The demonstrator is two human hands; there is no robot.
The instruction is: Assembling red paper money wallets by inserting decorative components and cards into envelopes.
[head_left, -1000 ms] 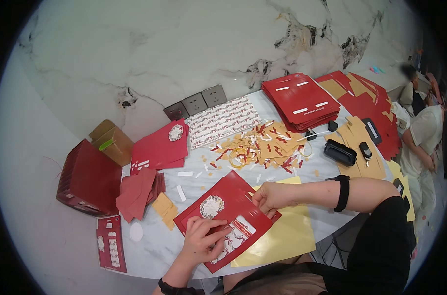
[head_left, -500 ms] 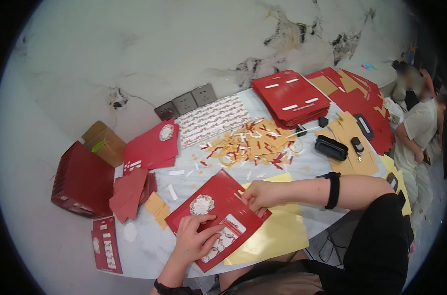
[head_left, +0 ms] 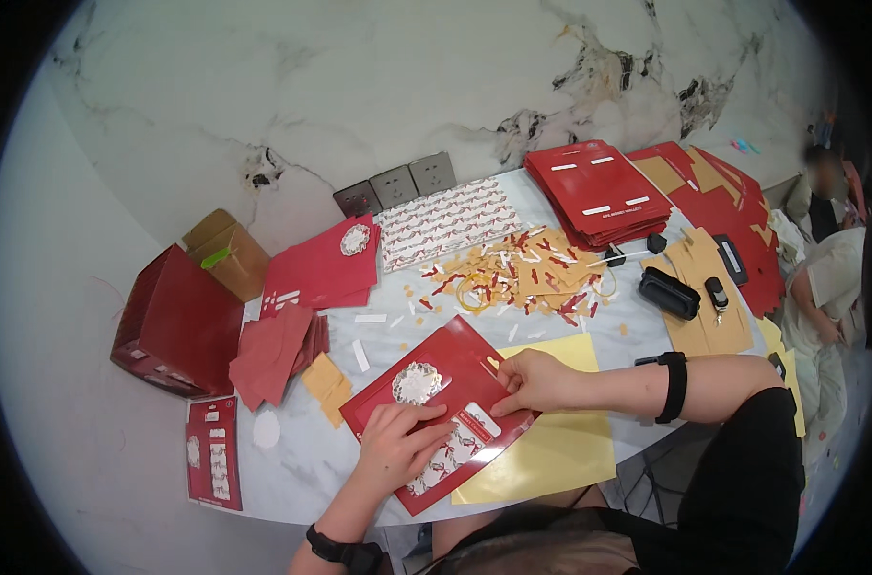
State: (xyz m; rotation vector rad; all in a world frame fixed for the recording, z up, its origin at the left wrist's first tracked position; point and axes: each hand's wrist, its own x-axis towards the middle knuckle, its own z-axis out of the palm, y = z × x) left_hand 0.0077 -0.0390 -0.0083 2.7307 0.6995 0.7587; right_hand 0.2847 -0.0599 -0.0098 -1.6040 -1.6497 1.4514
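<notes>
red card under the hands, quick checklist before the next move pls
1. Red card flat on the table: ok.
2. Left hand pressing its lower half: ok.
3. Right hand at its right edge: ok; grip cannot tell.
4. Silver medallion uncovered: ok.
5. Yellow sheet overlapped by the card: not ok if the card must lie alone.
6. Paper scraps apart from the card: ok.
</notes>
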